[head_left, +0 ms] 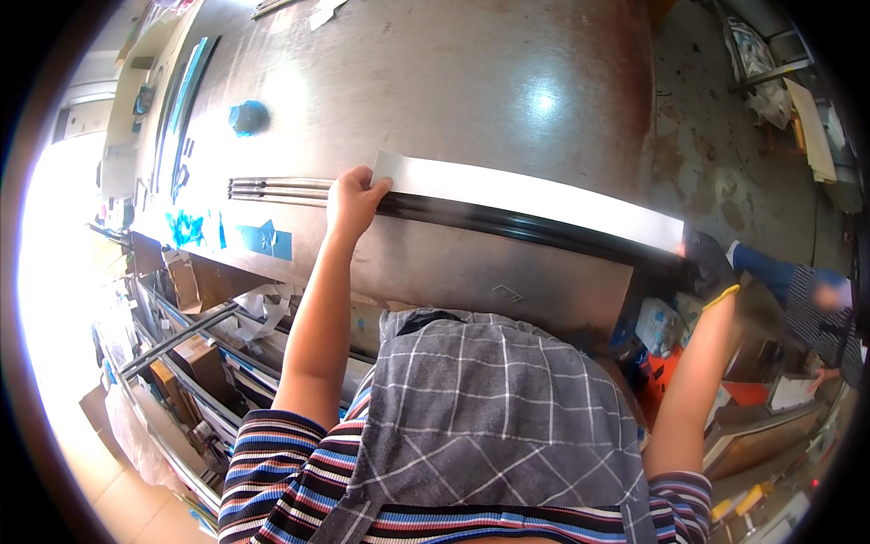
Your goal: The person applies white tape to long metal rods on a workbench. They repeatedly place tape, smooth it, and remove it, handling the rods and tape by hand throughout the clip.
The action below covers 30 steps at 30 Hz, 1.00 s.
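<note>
Closest in, a grey apron with white checks (498, 390) fills the near edge of the view. Out to the right goes the right hand (710, 263), in a dark glove with a yellow cuff, at the far end of a long, flat white strip (535, 192) — whether it grips, I cannot tell. The bare left hand (353, 201) is closed on the strip's left end, thumb on top. Alongside runs a long, glossy black bar (507, 220), with slim rods (290, 191) poking out leftward, over the brownish metallic counter (426, 100). Farther off — a small, crumpled-looking blue bundle (247, 118).
</note>
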Available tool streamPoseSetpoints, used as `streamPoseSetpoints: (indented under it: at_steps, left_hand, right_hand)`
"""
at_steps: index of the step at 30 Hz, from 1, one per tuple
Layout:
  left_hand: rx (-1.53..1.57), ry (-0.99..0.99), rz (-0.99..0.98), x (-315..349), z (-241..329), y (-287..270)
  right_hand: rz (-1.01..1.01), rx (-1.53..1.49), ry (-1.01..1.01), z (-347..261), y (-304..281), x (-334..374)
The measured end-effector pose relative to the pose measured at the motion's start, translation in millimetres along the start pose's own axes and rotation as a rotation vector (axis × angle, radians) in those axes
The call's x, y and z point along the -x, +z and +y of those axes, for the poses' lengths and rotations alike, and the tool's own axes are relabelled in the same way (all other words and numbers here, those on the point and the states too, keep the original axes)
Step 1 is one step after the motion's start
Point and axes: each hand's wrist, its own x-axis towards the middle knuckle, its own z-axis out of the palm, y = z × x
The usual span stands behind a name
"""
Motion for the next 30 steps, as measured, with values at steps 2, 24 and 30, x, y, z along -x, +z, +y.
streamPoseSetpoints:
  at_steps: [2,24,30]
  left_hand:
    - [-0.020,0.009,0.007,-1,-2,1]
    - [-0.321,0.349,0.173,-4,-39,-46]
    - [-0.383,0.420,0.097,-36,-81,-97]
  right_hand:
    - [0.008,0.001,-0.011,6,-5,-2]
    - [0.533,1.104,-0.618,11,196,-12]
    - [0.854,1.272,-0.181,58,76,9]
